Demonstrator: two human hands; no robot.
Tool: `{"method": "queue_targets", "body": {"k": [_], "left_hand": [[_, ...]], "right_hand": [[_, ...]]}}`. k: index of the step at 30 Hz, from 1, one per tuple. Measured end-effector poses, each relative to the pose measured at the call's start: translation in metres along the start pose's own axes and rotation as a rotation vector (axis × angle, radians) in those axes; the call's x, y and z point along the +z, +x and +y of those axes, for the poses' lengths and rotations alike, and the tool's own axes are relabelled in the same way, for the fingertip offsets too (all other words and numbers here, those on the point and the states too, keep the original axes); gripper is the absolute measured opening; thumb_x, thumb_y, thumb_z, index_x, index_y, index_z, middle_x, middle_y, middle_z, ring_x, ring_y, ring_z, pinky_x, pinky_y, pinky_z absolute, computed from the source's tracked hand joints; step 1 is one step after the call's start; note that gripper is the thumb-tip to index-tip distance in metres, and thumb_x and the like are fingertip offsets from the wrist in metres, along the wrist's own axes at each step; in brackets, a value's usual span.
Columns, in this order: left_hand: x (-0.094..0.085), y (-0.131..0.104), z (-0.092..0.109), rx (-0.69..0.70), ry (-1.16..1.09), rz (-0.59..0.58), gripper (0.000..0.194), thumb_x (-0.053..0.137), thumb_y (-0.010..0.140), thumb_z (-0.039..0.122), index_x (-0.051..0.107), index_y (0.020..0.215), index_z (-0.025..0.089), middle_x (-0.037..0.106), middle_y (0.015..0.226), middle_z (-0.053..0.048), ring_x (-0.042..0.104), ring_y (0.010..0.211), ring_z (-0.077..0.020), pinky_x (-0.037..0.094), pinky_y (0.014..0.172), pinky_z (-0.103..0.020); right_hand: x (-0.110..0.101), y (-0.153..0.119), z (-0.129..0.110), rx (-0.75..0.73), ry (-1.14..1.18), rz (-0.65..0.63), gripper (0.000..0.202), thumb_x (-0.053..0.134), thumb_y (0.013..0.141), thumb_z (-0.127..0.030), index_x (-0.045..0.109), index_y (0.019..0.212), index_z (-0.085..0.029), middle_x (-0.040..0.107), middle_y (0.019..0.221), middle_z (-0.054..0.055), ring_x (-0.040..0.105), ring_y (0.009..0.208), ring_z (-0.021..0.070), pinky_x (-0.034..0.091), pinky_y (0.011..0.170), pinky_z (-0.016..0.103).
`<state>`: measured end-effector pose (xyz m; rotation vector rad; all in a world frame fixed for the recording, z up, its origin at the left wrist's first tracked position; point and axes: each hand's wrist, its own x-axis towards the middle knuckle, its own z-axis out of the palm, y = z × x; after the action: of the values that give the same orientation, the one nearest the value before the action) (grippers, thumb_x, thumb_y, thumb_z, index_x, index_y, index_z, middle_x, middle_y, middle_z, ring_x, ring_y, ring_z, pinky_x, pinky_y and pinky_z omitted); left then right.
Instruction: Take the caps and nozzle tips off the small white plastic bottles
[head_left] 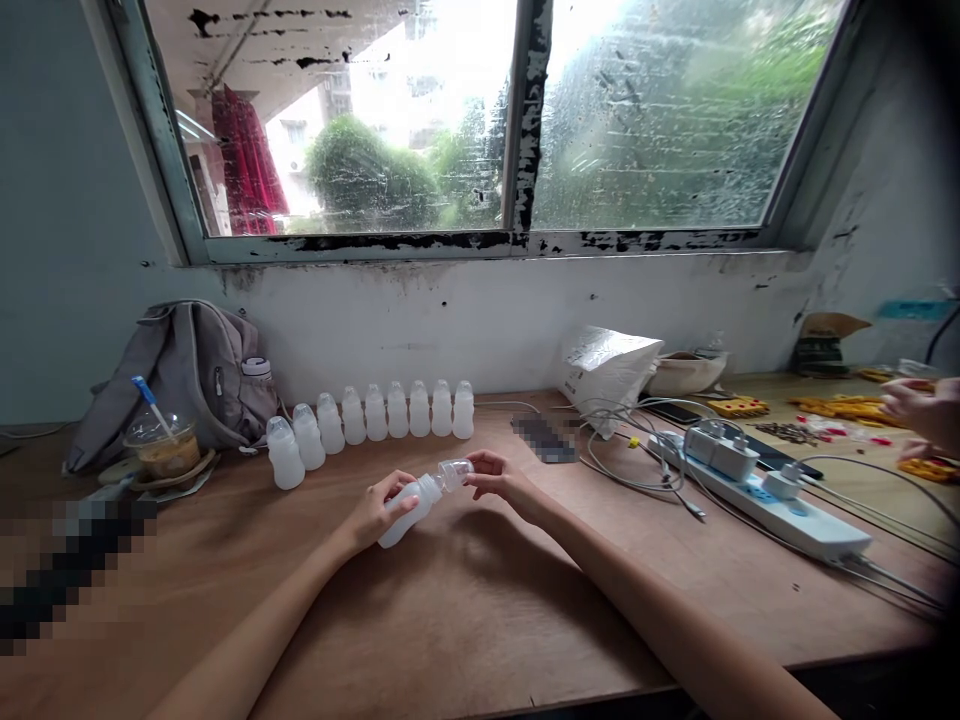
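Note:
My left hand (382, 508) is wrapped round a frosted white baby bottle (411, 512), which tilts with its neck up to the right. In my right hand (501, 477) a clear bottle cap (454, 474) is pinched between the fingertips. The cap sits at the bottle's neck; whether it touches or stands slightly apart I cannot tell. Behind my hands a row of similar capped bottles (375, 412) stands upright, curving toward me at its left end, where the nearest bottle (285, 455) is.
A grey backpack (187, 370) and an iced drink cup (161, 445) are at the left. To the right lie a white power strip (795, 515), tangled cables (630, 470) and a silvery bag (607, 370). Another person's hand (926, 410) is at the far right.

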<state>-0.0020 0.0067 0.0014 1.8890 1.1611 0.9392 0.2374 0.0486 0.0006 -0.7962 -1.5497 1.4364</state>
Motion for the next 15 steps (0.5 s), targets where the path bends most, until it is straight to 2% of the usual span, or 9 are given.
{"method": "queue_targets", "body": {"k": [6, 15], "left_hand": [[0.0017, -0.0003, -0.0004, 0.023, -0.017, -0.056, 0.035, 0.053, 0.072, 0.041, 0.054, 0.098, 0.018, 0.062, 0.079, -0.003, 0.056, 0.068, -0.0162, 0.041, 0.058, -0.023], [0.0010, -0.0013, -0.0019, 0.043, -0.023, -0.081, 0.035, 0.055, 0.071, 0.040, 0.055, 0.098, 0.018, 0.063, 0.079, -0.003, 0.056, 0.069, -0.0164, 0.041, 0.058, -0.023]], "right_hand": [[0.0079, -0.0033, -0.0001, 0.042, -0.028, -0.075, 0.036, 0.070, 0.059, -0.029, 0.054, 0.088, -0.016, 0.060, 0.082, 0.002, 0.054, 0.073, 0.0133, 0.045, 0.056, 0.025], [0.0110, -0.0037, 0.0028, 0.023, -0.061, -0.094, 0.033, 0.070, 0.058, -0.031, 0.052, 0.081, -0.015, 0.060, 0.080, 0.003, 0.055, 0.069, 0.0128, 0.044, 0.051, 0.023]]}}
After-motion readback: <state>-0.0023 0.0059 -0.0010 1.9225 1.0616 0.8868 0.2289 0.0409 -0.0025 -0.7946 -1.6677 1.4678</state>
